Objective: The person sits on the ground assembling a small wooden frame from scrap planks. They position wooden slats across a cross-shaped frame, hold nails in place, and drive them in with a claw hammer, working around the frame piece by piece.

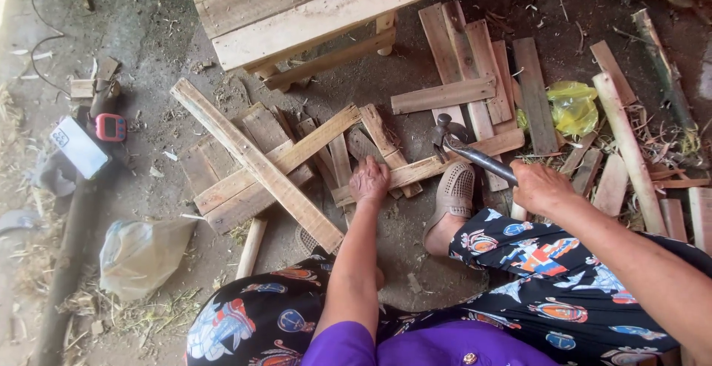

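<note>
At the bottom of the frame are the person's lap, a purple top and dark trousers with bright patterns. One foot in a tan shoe (454,192) rests on the dirt floor in the middle.

The left hand (368,180) is in the middle of the frame. It presses down on a light plank (430,164) that lies across the floor, with the fingers bent over the plank's edge. The right hand (540,186) is at the middle right. It is closed tight around the grey handle of a hammer (463,147). The hammer's dark head sits just above the plank, near the shoe. I cannot tell if the head touches the wood.

At the lower left lies a crumpled see-through bag (141,251), pale and soft. A long dark pole (70,240) runs up the left side.

A long plank (256,164) lies slanted across other boards (248,188) at the middle left. More planks (475,62) are stacked at the upper middle, and loose sticks (630,151) lie at the right.

A yellow bag (572,106) is bunched up at the upper right, between the planks and the sticks.

At the left edge a white phone (78,147) lies flat, a long box shape. Just beside it is a small red device (110,126) with a dark screen.

At the top stands a wooden stool (297,10) made of pale boards.
</note>
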